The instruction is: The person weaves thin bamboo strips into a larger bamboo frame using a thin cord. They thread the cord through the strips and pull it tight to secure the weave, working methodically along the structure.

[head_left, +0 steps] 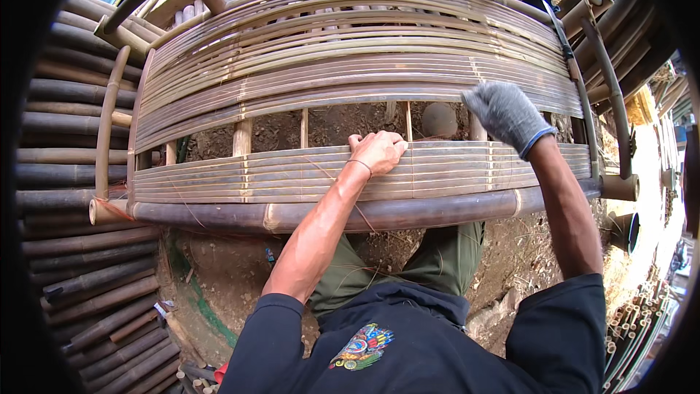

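A long bamboo bench point(386, 213) spans the view in front of me, its seat made of split bamboo slats point(364, 73) with a gap between the far and front groups. My left hand point(378, 153) is bare and closed at the inner edge of the front slats point(306, 175); what its fingers grip is hidden. My right hand point(507, 113), in a grey knitted glove with a blue cuff, is closed above the right side of the gap, slightly blurred. Whatever it may hold cannot be seen. Thin reddish cord point(364, 220) hangs over the front pole near my left forearm.
Dark bamboo poles point(80, 128) are stacked along the left, and more lie behind the bench. Crosspieces point(242, 137) and a round grey object point(440, 120) show through the gap. A long blade-like tool point(560, 29) leans at the far right corner. Cut bamboo point(634, 328) lies lower right.
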`<state>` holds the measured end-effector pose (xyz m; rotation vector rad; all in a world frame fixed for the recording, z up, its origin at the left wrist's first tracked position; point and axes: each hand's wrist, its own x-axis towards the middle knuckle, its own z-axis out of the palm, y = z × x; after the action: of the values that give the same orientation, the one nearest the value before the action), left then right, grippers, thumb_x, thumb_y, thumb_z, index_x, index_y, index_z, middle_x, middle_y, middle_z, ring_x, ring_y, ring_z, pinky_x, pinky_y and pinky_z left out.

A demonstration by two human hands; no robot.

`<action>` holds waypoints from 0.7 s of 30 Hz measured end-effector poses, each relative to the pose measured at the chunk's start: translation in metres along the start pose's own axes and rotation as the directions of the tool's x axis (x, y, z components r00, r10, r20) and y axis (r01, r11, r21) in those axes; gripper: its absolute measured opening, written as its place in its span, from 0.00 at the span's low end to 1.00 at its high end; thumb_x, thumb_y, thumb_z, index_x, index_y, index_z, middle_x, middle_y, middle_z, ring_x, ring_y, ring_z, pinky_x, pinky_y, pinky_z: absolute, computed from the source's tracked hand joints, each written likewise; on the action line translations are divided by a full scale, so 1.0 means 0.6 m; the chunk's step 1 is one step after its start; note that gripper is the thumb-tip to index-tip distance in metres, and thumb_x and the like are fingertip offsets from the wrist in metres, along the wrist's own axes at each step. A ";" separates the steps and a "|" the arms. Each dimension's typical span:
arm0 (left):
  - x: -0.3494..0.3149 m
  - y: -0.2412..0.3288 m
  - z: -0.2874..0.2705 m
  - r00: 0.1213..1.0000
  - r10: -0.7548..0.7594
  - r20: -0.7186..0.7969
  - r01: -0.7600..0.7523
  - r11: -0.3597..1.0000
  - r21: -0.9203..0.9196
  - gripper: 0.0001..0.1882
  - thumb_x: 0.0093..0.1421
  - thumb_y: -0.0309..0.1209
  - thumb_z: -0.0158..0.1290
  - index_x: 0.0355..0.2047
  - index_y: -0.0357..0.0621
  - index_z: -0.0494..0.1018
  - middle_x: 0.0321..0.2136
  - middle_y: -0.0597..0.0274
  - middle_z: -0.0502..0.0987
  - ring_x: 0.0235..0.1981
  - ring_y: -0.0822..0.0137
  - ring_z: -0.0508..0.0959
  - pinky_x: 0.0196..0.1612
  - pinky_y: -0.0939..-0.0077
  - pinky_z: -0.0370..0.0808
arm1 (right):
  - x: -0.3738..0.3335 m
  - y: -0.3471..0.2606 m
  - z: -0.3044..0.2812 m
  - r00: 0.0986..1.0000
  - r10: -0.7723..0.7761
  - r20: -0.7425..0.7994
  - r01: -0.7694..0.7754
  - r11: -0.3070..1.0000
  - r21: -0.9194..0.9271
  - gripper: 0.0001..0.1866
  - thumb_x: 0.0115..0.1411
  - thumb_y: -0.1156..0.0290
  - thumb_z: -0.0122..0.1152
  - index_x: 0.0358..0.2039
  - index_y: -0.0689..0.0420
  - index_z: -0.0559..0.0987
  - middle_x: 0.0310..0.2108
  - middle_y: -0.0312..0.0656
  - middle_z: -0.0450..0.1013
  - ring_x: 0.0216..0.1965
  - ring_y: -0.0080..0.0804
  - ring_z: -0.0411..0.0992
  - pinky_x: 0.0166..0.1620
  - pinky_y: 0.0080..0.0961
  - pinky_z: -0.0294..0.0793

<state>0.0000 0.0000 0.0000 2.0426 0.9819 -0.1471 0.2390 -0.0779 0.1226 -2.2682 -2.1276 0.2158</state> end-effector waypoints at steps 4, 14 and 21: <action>0.007 -0.001 -0.001 1.000 -0.009 -0.029 0.009 1.000 0.011 0.18 0.64 0.46 0.44 0.35 0.53 0.81 0.30 0.54 0.82 0.39 0.51 0.79 0.50 0.52 0.56 | -0.142 -0.091 0.049 0.876 -0.048 0.480 -0.065 0.974 0.217 0.23 0.66 0.57 0.45 0.27 0.62 0.80 0.25 0.58 0.76 0.29 0.52 0.77 0.36 0.46 0.76; 0.006 0.002 -0.001 0.999 -0.030 -0.024 0.030 0.999 -0.011 0.18 0.63 0.47 0.47 0.39 0.52 0.81 0.32 0.56 0.83 0.41 0.57 0.80 0.52 0.57 0.56 | -0.251 -0.105 0.122 0.945 -0.323 0.046 0.286 0.887 0.362 0.14 0.57 0.74 0.51 0.43 0.61 0.71 0.27 0.46 0.69 0.31 0.46 0.70 0.35 0.42 0.68; -0.042 -0.037 -0.020 0.834 0.317 -0.450 -0.459 0.852 -0.250 0.11 0.59 0.24 0.49 0.40 0.45 0.78 0.40 0.55 0.78 0.43 0.54 0.78 0.52 0.62 0.71 | -0.283 -0.096 0.160 0.958 -0.281 0.060 0.271 0.954 0.128 0.15 0.57 0.75 0.53 0.45 0.62 0.73 0.37 0.52 0.76 0.36 0.50 0.75 0.37 0.41 0.75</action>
<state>-0.0353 0.0013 0.0041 1.9217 0.7231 0.6470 0.1607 -0.2505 0.0483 -1.9009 -2.3678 0.4155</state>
